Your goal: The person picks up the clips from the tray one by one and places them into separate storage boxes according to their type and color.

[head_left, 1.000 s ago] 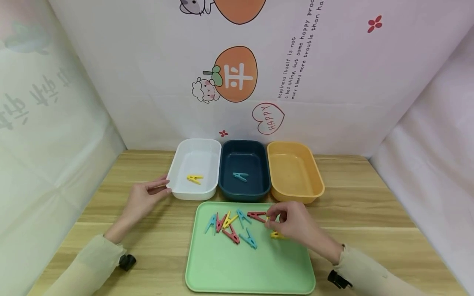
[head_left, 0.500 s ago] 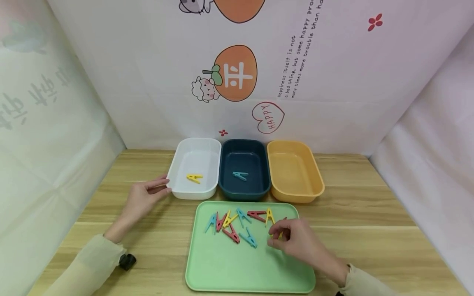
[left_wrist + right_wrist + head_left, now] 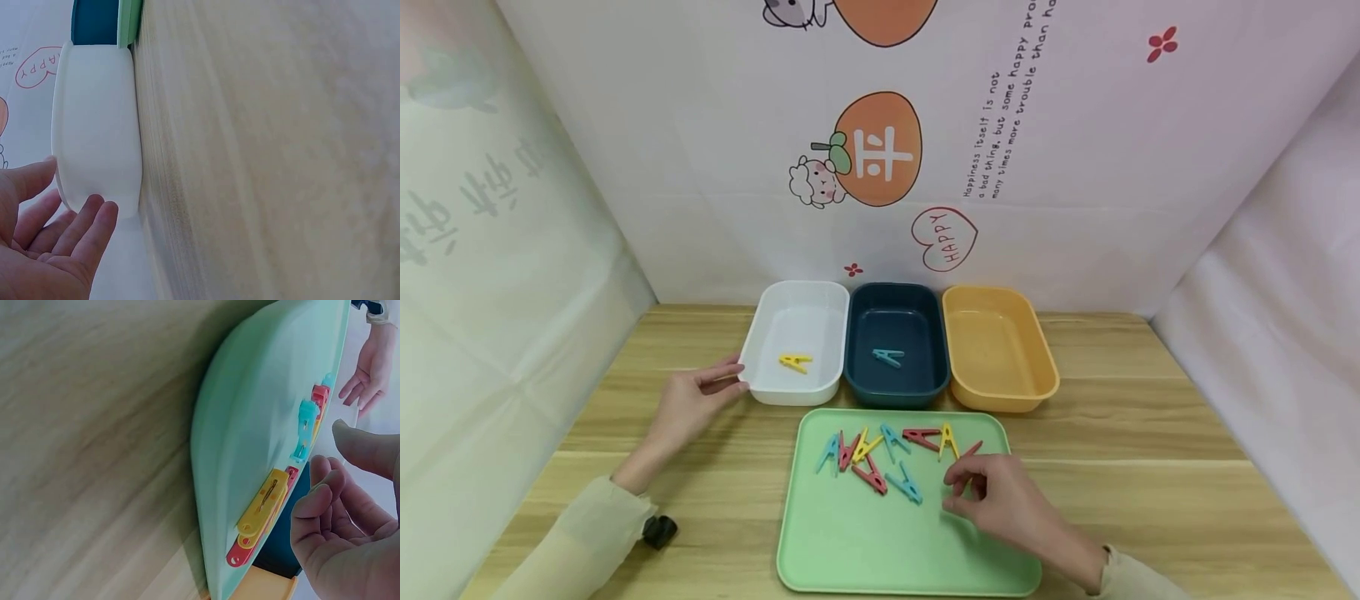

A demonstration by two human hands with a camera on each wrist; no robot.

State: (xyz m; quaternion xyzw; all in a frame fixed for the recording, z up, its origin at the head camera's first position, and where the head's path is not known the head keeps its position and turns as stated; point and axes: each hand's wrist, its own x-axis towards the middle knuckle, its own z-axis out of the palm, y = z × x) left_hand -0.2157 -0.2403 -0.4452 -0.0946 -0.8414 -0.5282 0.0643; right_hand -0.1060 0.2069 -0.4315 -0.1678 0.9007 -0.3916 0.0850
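My left hand (image 3: pixel 692 408) touches the near-left side of the white bin (image 3: pixel 760 396) with straight fingertips. My right hand (image 3: pixel 1003 504) hovers over the right part of the green tray (image 3: pixel 910 558), fingers loosely curled; the right wrist view shows its thumb and fingers apart, holding nothing. Just beyond it lie a yellow clothespin (image 3: pixel 947 440) and a red clothespin (image 3: pixel 921 436). Another red clothespin tip (image 3: pixel 972 448) peeks out beside the fingers. In the right wrist view a yellow clothespin (image 3: pixel 265 500) lies near the hand. Several more clothespins, including a blue clothespin (image 3: pixel 906 483), lie farther left.
Behind the tray stand the white bin with one yellow clothespin (image 3: pixel 795 362), a dark blue bin (image 3: pixel 897 398) with one blue clothespin (image 3: pixel 888 357), and a yellow bin (image 3: pixel 1003 402). A printed cloth (image 3: pixel 1075 250) hangs behind the wooden table (image 3: pixel 1135 467).
My right hand has let go of a yellow clothespin beside the red one and drawn back toward the near right. Over the last half second it barely moves. The left hand keeps its place.
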